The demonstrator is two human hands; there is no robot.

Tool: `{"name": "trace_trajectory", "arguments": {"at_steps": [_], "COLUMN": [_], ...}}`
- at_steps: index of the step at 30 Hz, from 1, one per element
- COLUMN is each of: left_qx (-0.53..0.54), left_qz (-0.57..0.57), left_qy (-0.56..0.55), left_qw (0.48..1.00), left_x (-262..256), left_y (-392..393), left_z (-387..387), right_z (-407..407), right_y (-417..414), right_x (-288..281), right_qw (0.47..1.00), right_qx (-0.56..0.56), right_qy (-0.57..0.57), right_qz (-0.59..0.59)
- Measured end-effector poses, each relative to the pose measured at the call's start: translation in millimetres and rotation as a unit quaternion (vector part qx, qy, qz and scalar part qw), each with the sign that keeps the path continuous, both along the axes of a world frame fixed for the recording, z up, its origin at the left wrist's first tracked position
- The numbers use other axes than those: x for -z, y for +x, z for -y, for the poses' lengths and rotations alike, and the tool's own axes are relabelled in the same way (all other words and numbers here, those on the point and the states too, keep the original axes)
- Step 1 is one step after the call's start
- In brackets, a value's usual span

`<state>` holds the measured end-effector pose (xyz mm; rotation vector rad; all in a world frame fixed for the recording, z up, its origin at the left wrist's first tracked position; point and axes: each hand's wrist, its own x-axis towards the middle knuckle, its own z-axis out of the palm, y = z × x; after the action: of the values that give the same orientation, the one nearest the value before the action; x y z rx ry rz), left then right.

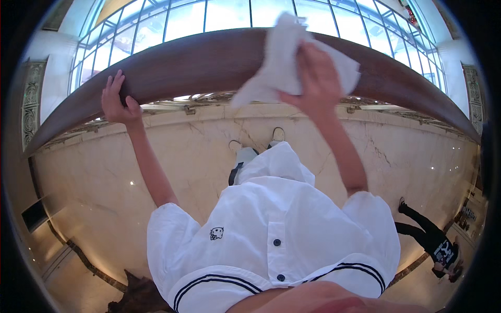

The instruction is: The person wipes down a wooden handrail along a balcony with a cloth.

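Note:
A broad, dark brown handrail (188, 64) arches across the upper part of the head view. Near its left part, my left hand (120, 101) rests on the edge with fingers spread and holds nothing. A white cloth (280, 66) lies over the rail right of the middle. On it is my right hand (319, 76), somewhat blurred, its fingers pressed on the cloth; folds of the cloth stick out on both sides of the hand. The palm side of this hand is hidden.
Beneath the rail runs a metal balustrade (190, 110) on a pale stone base. Tall framed windows (229, 15) stand beyond. The floor (188, 156) is veined, polished stone. Another person (424, 234) in dark clothes is at the lower right. Something brown (141, 293) lies at the bottom left.

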<state>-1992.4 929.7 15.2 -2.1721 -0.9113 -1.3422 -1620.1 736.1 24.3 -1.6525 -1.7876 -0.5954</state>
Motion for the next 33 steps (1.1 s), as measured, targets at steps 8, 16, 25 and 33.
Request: {"name": "trace_trajectory", "arguments": {"at_steps": [8, 16, 25, 33], "left_qx": [0.026, 0.001, 0.03, 0.001], "left_qz": [-0.02, -0.017, 0.016, 0.016], "left_qy": [0.031, 0.033, 0.035, 0.059], "left_qw": [0.999, 0.999, 0.999, 0.998], "left_x": [-1, -1, 7, 18], "left_y": [-9, 12, 16, 1], "left_z": [-11, -12, -8, 1], "right_z": [-11, 73, -33, -99], "right_y": [-11, 233, 254, 28], "right_x": [-13, -49, -39, -45], "right_qw": [0.997, 0.878, 0.891, 0.894], "right_qx": [-0.029, 0.347, -0.002, -0.073], "right_qy": [-0.071, -0.229, -0.453, -0.439], "right_qz": [0.021, -0.236, -0.006, -0.044]}}
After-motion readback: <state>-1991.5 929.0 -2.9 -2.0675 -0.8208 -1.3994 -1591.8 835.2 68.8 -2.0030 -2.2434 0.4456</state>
